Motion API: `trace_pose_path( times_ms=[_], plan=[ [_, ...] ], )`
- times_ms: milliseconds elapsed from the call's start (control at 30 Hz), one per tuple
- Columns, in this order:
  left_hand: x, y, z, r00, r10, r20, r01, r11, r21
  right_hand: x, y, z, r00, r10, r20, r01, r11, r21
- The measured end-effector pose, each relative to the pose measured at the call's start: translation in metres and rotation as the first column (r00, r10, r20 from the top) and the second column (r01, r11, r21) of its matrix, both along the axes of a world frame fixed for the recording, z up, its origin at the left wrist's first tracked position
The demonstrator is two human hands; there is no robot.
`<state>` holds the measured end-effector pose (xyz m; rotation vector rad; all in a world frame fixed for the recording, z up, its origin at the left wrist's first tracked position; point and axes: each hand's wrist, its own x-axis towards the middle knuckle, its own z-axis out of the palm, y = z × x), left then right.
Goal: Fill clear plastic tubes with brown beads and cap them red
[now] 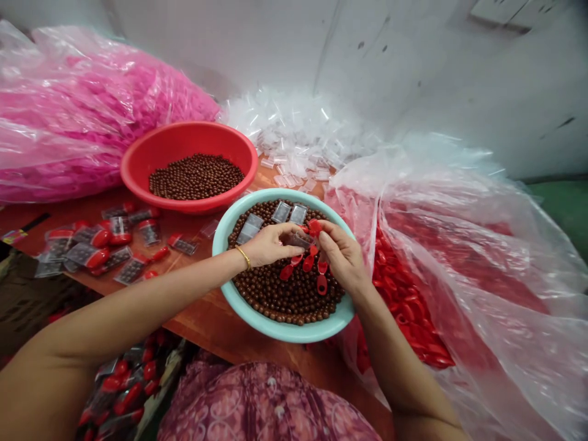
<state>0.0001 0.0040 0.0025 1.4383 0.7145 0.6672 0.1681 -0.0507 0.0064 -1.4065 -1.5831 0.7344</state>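
Over a pale blue basin [285,332] of brown beads [271,294], my two hands meet. My left hand [274,244], with a gold bangle at the wrist, is closed on a small clear case [299,239]. The fingers of my right hand [342,254] pinch a red cap [315,228] against the end of that case. Several other red caps [322,283] lie on the beads just below the hands. Clear flat cases [250,228] rest on the beads at the basin's back left, with two more [289,212] at the back.
A red basin [188,205] of beads stands behind left. Filled red-capped cases [92,254] lie at the left. A pink-filled bag [92,110], a pile of clear cases [298,135] and a bag of red caps [408,306] surround the work. Below the table edge are more filled cases [124,386].
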Motion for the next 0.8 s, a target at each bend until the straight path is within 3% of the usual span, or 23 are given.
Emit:
trace_pose_path(
  times_ms=[67, 133, 267, 400, 500, 667, 800],
  plan=[
    [-0.001, -0.001, 0.002, 1.000, 0.007, -0.019, -0.007, 1.000, 0.020, 0.001, 0.000, 0.001, 0.998, -0.026, -0.061, 0.027, 1.000, 0.011],
    [-0.001, -0.001, 0.001, 0.999, -0.040, 0.007, 0.040, 0.998, -0.047, 0.003, 0.001, 0.004, 0.994, 0.011, -0.107, -0.010, 1.000, 0.014],
    [0.000, -0.001, -0.007, 0.982, -0.148, 0.114, 0.166, 0.971, -0.171, 0.005, 0.004, 0.009, 0.984, 0.176, -0.022, -0.174, 0.983, 0.054],
    [0.000, 0.001, -0.012, 0.964, -0.190, 0.183, 0.224, 0.956, -0.187, 0.003, 0.008, 0.008, 0.977, 0.213, 0.012, -0.213, 0.975, 0.059],
    [-0.001, 0.001, -0.011, 0.968, -0.164, 0.188, 0.201, 0.959, -0.200, 0.002, 0.007, 0.006, 0.981, 0.180, -0.072, -0.177, 0.983, 0.043],
    [-0.002, 0.001, -0.006, 0.986, 0.016, 0.168, 0.021, 0.976, -0.219, 0.005, -0.005, 0.005, 0.968, 0.180, -0.177, -0.200, 0.974, -0.105],
    [-0.001, -0.001, -0.002, 0.996, -0.021, 0.089, 0.030, 0.994, -0.103, 0.004, -0.005, 0.004, 0.962, 0.072, -0.265, -0.118, 0.980, -0.163]
  ],
)
